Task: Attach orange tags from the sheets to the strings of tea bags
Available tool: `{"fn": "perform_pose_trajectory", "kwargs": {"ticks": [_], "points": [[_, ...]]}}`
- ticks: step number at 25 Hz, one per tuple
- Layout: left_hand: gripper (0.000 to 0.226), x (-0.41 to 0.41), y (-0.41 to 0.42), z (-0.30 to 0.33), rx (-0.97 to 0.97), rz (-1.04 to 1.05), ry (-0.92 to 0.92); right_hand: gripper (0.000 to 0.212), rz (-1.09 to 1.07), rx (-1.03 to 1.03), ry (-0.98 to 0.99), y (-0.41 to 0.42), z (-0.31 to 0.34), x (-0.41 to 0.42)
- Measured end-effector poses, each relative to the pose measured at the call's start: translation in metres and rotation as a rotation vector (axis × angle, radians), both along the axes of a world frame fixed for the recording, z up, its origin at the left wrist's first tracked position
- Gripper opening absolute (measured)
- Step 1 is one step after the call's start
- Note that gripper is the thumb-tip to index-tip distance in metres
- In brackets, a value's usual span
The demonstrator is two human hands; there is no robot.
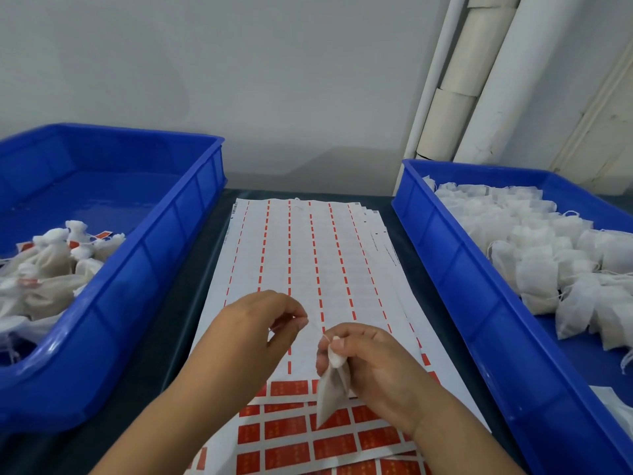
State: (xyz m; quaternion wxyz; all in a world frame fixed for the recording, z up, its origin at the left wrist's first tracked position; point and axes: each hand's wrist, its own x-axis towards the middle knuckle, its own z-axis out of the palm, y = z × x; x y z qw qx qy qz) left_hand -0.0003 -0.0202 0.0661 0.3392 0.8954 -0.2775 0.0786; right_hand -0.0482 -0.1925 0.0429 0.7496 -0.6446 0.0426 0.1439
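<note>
While my right hand (363, 358) grips the tea bag (329, 389) and my left hand (263, 323) pinches its string (317, 326), I judge the risks: string slipping free, tag (289, 388) sticking crooked.

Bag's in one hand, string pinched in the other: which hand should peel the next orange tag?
Left, probably. The right hand grips the tea bag, while the left hand only pinches the string and hovers above the sheet, with orange tags just below.
</note>
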Motion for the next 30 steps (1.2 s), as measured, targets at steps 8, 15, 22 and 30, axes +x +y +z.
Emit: {"fn": "perform_pose_trajectory", "kwargs": {"ticks": [8,15,22,30], "points": [[0.017,-0.004,0.005,0.005,-0.076,0.008,0.049,0.035,-0.004,-0.066,-0.006,0.004,0.0,-0.001],[0.018,-0.01,0.011,-0.001,-0.242,0.034,0.227,0.052,-0.007,-0.354,-0.326,0.005,-0.001,-0.007],[0.013,-0.006,0.012,-0.003,-0.466,0.104,0.402,0.063,-0.086,-0.367,-0.353,0.001,-0.012,-0.006],[0.017,-0.004,0.01,-0.011,-0.513,0.164,0.516,0.06,-0.264,-0.426,-0.481,0.004,-0.018,-0.004]]}}
